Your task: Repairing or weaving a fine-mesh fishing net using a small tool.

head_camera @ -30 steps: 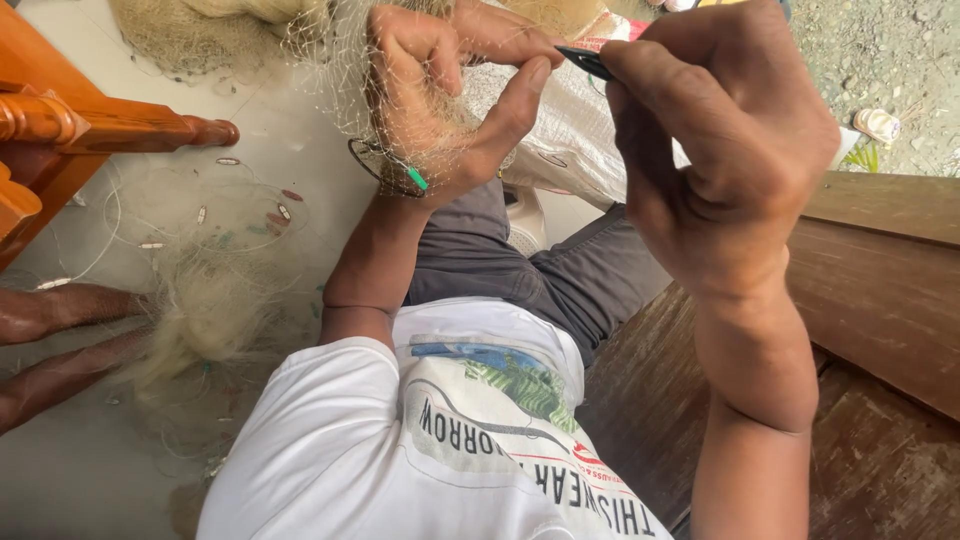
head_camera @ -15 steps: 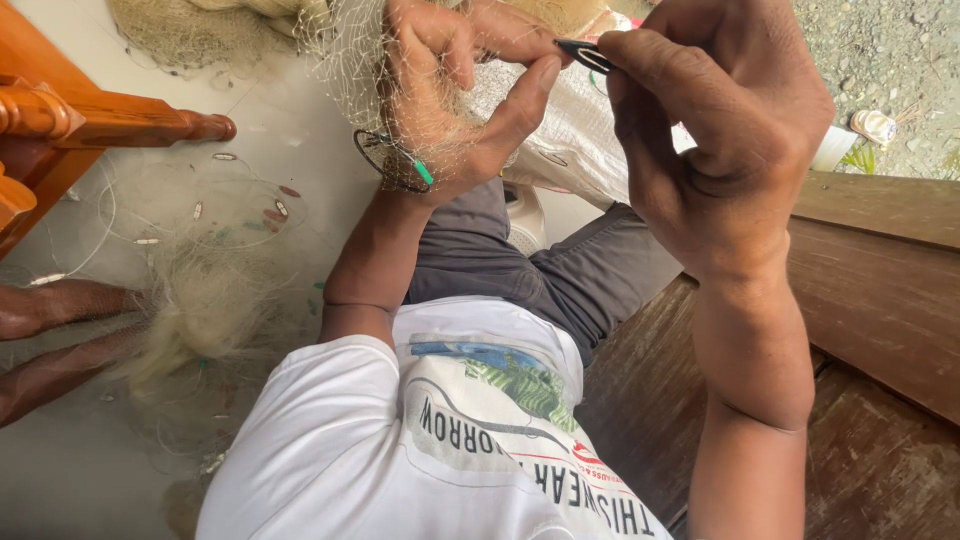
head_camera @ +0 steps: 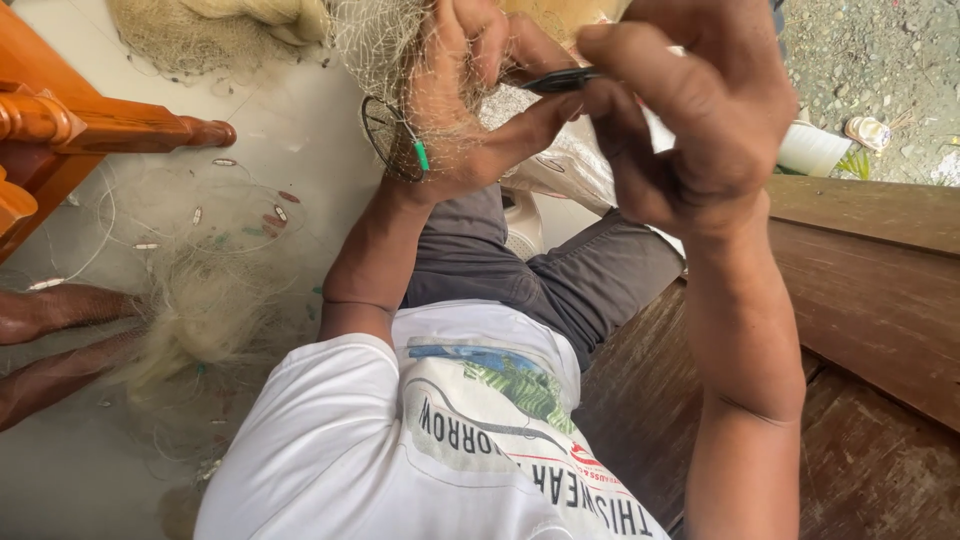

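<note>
pale fishing net [head_camera: 385, 45] bunched in left hand [head_camera: 470, 110], clenched to keep mesh taut; thin black tool [head_camera: 560, 80] pinched by right hand [head_camera: 690, 120], aimed at strands.

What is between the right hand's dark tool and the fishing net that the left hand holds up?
Nothing visible. The right hand holds the thin dark tool with its tip right at the pale fishing net, which is bunched in the left hand. Only the left thumb lies close under the tool; it does not block it.
</note>
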